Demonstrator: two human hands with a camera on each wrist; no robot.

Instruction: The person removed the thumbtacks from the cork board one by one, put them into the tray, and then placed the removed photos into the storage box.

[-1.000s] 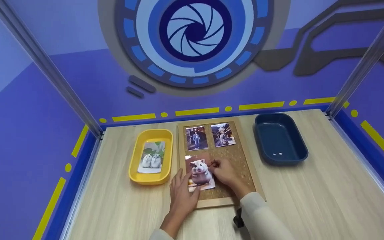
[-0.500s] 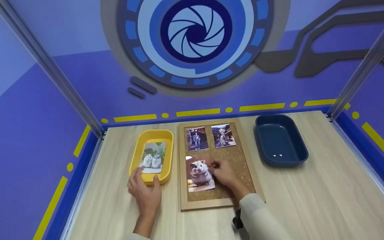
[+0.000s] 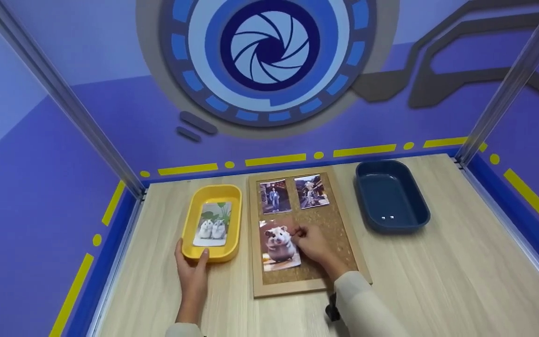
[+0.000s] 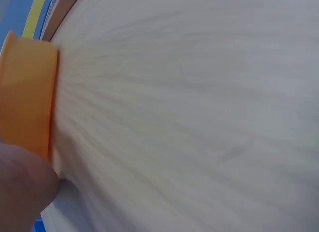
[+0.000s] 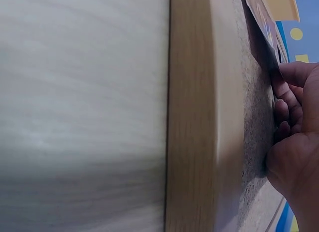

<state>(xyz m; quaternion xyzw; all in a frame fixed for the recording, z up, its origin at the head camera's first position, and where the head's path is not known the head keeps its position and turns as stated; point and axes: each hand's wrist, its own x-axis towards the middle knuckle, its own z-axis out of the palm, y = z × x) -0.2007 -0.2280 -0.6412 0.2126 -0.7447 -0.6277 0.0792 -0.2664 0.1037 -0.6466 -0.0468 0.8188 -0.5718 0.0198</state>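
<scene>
Left hand (image 3: pixel 191 278): fingers hold the yellow tray (image 3: pixel 220 256) at its lower-left corner.
Right hand (image 3: pixel 315 243): fingers pinch the hamster photo (image 3: pixel 279 253) by its right edge.
Photo: lower centre of frame, over the corkboard (image 3: pixel 316 218); I judge it light, bendy, easily creased; I'd grip edges only.

Booth-like workspace: patterned purple panels (image 3: pixel 124 112), metal posts (image 3: pixel 67 96), wood-grain table (image 3: pixel 438 281).

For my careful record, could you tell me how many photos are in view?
4: the upper-left photo and upper-right photo on the corkboard, the single-hamster photo below, held by the right hand, and the two-hamster photo in the yellow tray. Others could be hidden beneath.
</scene>
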